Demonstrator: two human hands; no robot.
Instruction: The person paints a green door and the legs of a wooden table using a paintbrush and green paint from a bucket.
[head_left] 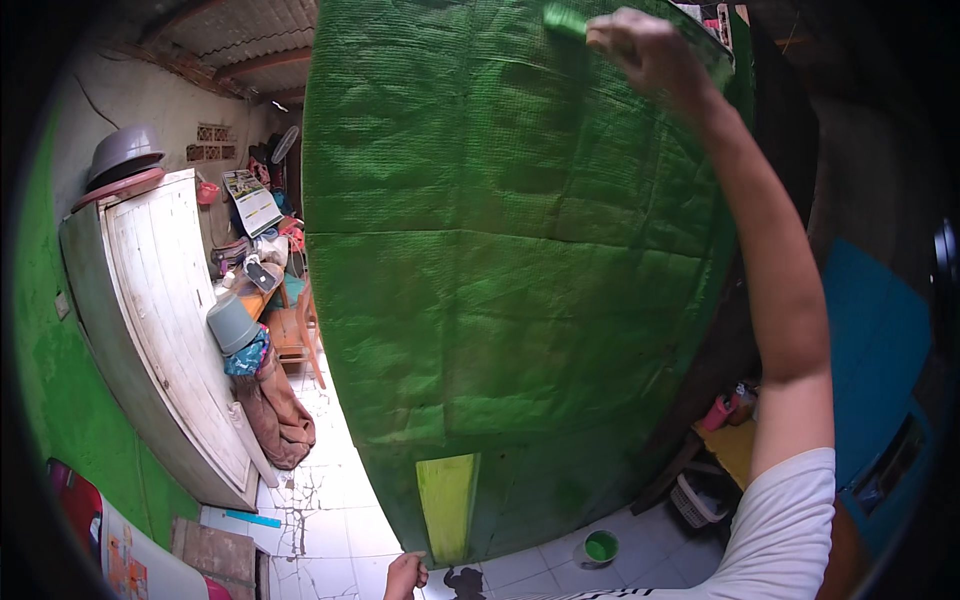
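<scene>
High up, my right hand (640, 48) is closed round a paintbrush, its green-loaded bristles (566, 20) against the upper part of a tall panel (520, 330). The panel's surface is textured, creased sheeting covered in wet-looking green paint, lighter and patchy in places. Near its foot is a yellow-green rectangle (447, 505). My left hand (405, 576) hangs low by the panel's bottom left corner, fingers curled, with nothing seen in them. A small tub of green paint (600, 547) stands on the floor below.
White tiles (330, 520), cracked in places, cover the floor. A worn white cabinet (175, 300) with basins on top stands left. Beyond are a wooden chair (290, 330), a grey bucket (232, 323) and brown cloth (275, 415). A white basket (695, 500) and a blue panel (870, 350) are at right.
</scene>
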